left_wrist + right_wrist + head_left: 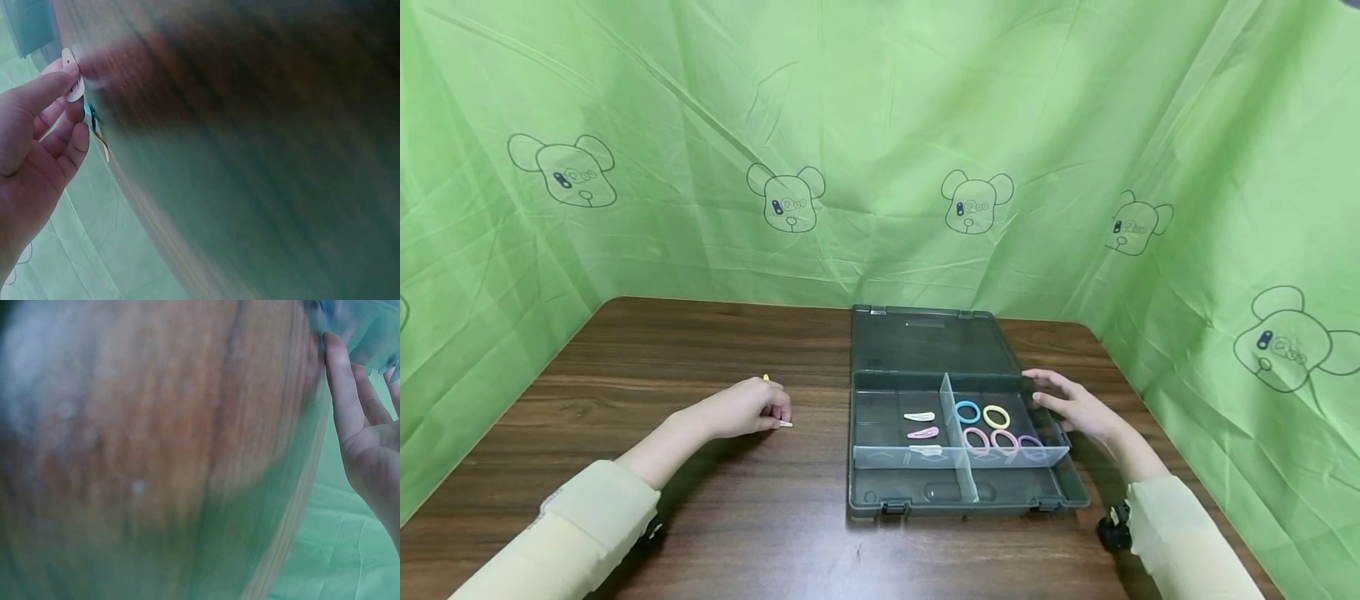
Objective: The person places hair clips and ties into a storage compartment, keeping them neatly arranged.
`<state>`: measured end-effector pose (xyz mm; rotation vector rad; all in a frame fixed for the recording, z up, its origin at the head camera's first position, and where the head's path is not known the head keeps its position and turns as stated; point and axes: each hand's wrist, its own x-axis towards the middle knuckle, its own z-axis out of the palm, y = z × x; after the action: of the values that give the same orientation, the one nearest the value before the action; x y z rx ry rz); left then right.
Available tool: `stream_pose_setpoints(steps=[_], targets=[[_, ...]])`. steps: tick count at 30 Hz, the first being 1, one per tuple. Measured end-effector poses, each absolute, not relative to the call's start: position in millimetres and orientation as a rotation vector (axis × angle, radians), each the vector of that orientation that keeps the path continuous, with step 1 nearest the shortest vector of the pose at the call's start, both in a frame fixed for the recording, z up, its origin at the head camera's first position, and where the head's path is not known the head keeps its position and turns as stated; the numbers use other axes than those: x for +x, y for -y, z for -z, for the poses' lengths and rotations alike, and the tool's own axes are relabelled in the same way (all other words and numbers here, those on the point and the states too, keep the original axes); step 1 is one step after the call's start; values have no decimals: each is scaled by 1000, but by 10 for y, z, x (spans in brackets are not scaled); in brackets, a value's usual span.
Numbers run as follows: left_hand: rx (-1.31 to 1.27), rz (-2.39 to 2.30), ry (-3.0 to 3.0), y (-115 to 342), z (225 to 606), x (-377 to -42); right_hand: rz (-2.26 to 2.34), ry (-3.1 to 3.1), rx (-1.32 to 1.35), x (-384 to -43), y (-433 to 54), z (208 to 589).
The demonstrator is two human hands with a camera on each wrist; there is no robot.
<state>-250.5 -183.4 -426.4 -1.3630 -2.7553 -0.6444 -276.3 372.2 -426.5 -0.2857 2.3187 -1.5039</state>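
Observation:
My left hand pinches a white hair clip between thumb and fingers, low over the table left of the box. A small yellow item shows just behind that hand, mostly hidden by it. To the right lies a dark translucent compartment box with its lid folded back. Its back left compartment has two white hair clips and a pink hair clip in a column. My right hand rests at the box's right wall, its fingers fairly straight along the side.
Several coloured hair ties, among them a blue one and a yellow one, lie in the back right compartment. Clear dividers part the box. The brown wooden table meets a green curtain at its back and sides.

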Motion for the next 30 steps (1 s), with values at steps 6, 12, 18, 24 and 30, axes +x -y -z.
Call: stream_pose_setpoints(steps=[6, 12, 18, 24, 30], targets=[[-1380, 664, 2739, 1839, 4247, -2498, 1502, -2315, -293, -2769, -3716, 4272], [-1361, 685, 2737, 1832, 4232, -2509, 1512, -2301, -274, -2758, -3713, 4279], [-1275, 791, 2766, 1800, 4168, -2505, 1526, -2287, -289, -2758, -3714, 4273], [-1197, 949, 2750, 1739, 4079, -2483, 1540, -2271, -280, -2764, -3715, 4273], [-1093, 1105, 2759, 1660, 3978, -2455, 1535, -2282, -289, -2761, -3720, 4270]])
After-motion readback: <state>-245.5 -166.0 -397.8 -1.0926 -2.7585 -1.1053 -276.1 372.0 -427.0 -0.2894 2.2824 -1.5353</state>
